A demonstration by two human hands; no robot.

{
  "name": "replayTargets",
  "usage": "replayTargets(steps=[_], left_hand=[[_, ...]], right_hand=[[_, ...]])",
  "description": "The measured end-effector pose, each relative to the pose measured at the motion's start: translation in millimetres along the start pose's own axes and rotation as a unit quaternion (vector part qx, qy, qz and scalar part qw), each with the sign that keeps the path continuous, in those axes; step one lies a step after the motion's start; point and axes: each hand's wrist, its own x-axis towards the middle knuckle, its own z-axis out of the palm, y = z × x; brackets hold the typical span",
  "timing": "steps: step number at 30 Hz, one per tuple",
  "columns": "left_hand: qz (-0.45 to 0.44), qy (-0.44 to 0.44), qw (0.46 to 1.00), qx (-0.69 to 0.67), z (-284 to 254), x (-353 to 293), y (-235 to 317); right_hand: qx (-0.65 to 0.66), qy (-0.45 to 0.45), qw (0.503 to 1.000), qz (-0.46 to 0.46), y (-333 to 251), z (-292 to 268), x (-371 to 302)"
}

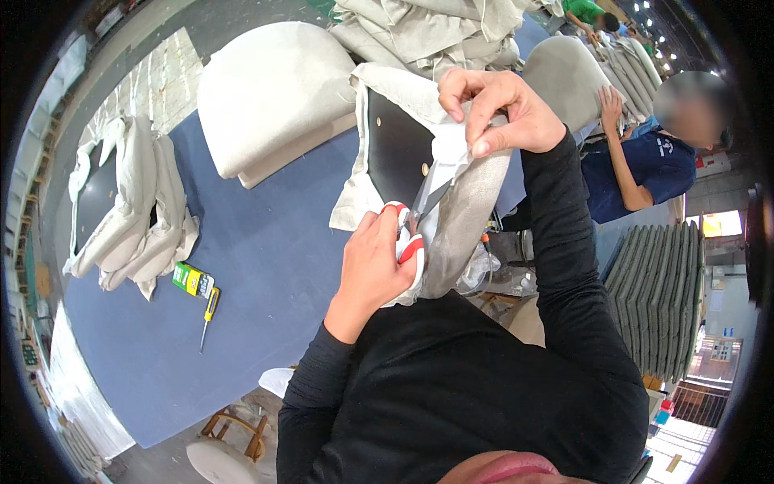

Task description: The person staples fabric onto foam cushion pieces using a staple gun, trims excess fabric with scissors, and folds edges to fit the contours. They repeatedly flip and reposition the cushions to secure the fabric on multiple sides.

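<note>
My left hand (372, 264) is closed round the red-and-white handles of a pair of scissors (409, 242). Their blades point up and away along a strip of white lining cloth (448, 150). Between thumb and fingers, my right hand (501, 111) pinches the top of that strip and pulls it up. The cloth belongs to a grey-beige upholstered cushion (472, 210) standing tilted against me. Loose fabric edges surround its black backing board (397, 145), which has small brass-coloured holes. How far the blades are apart is hard to see.
A blue-grey table (242, 266) carries a pale padded cushion (278, 89), more covered pieces (129, 202) at left, a green-yellow box (193, 279) and a yellow-handled screwdriver (210, 310). Fabric is piled (427, 32) at the back. A co-worker (653, 161) stands at right near stacked grey pads (657, 298).
</note>
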Motion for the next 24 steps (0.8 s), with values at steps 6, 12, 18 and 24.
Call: replayTargets(steps=[6, 12, 18, 24], left_hand=[[0.031, -0.028, 0.996, 0.074, 0.1, 14.3, 14.3], [0.047, -0.051, 0.996, 0.064, 4.2, 22.2, 14.0], [0.016, -0.083, 0.991, 0.104, 11.1, 29.2, 11.6], [0.071, -0.048, 0.994, 0.061, 17.8, 43.3, 7.0]], right_hand=[[-0.021, -0.025, 0.999, -0.014, 1.7, -4.6, -4.1], [-0.076, -0.007, 0.994, 0.075, -7.8, -2.7, 0.8], [-0.116, -0.039, 0.984, 0.130, -8.2, -12.1, 5.4], [0.060, -0.036, 0.992, 0.106, 4.5, -13.6, 5.8]])
